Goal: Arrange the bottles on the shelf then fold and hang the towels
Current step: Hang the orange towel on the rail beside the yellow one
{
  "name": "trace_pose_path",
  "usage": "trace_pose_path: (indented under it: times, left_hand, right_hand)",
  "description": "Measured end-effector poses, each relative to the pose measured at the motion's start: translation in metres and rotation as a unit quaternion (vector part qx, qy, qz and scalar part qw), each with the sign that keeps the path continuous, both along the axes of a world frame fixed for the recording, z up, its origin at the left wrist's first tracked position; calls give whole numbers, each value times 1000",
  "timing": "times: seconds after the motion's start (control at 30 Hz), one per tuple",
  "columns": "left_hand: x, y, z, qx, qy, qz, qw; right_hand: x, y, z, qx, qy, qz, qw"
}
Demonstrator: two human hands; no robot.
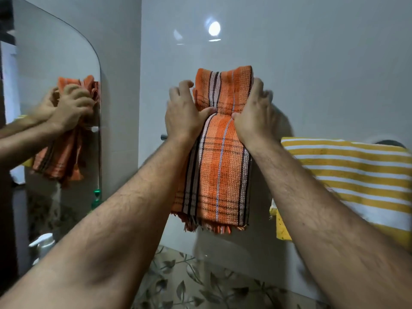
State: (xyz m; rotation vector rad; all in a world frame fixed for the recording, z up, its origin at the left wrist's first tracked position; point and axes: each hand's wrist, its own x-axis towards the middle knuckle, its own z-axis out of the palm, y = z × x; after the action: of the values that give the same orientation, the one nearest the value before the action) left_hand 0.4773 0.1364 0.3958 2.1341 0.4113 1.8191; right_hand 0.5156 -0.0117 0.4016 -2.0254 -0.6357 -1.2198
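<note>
A folded orange plaid towel (217, 172) hangs in front of the white wall, its top end standing up above my hands. My left hand (184, 112) grips its left edge and my right hand (254, 114) grips its right edge, thumbs pinching the cloth at the middle. The end of a metal towel bar (163, 136) shows just left of my left wrist; the rest is hidden by the towels. A yellow and white striped towel (352, 175) hangs to the right. No bottles are plainly visible.
A mirror (55, 63) on the left wall reflects my hands and the orange towel. Below it sits a white object (42, 241) and a green item (97, 197). A leaf-patterned tiled band (189, 279) runs along the wall's lower part.
</note>
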Motion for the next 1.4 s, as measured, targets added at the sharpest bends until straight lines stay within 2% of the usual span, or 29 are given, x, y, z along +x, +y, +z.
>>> trace_pose_path:
  times: [0.07,0.2,0.3,0.47,0.6,0.67,0.77,0.87,0.93,1.0,1.13,1.23,1.3,1.4]
  left_hand:
    - [-1,-1,3,67,24,72,995]
    - [-1,-2,7,118,104,47,986]
    - [-4,-3,11,132,195,62,970]
    - [-11,-15,11,86,361,11,929]
    - [-11,-10,5,38,429,-44,902]
    - [-9,-9,5,24,441,-48,896]
    - [-6,-11,5,44,439,-89,893]
    - [-8,-12,3,78,446,-199,869]
    - [-10,-14,3,48,460,-190,866]
    - [-8,-9,4,12,444,-179,878]
    - [-10,-5,9,-15,454,-165,875]
    - [-7,-4,13,-39,471,-170,865]
    - [-5,-2,12,-51,458,-178,870]
    - [-6,0,0,-22,367,-162,916]
  right_hand:
    - [4,6,-2,3,-38,-36,999]
    - [4,8,-4,8,-106,-69,992]
    - [4,6,-4,-52,-116,-38,991]
    - [0,5,-3,-112,-44,-20,993]
    - [-5,1,4,-203,51,-26,977]
    - [-7,-5,10,-274,85,-13,958]
    - [-5,-12,16,-347,150,101,920]
    - [-5,-17,10,-342,249,145,895]
    - [-4,-19,9,-341,305,134,879]
    - [0,-19,13,-353,347,132,859]
    - [15,-15,17,-336,432,154,823]
    - [18,-13,17,-327,456,170,810]
    - [22,-13,16,-321,450,182,813]
    - [23,-9,14,-335,397,189,833]
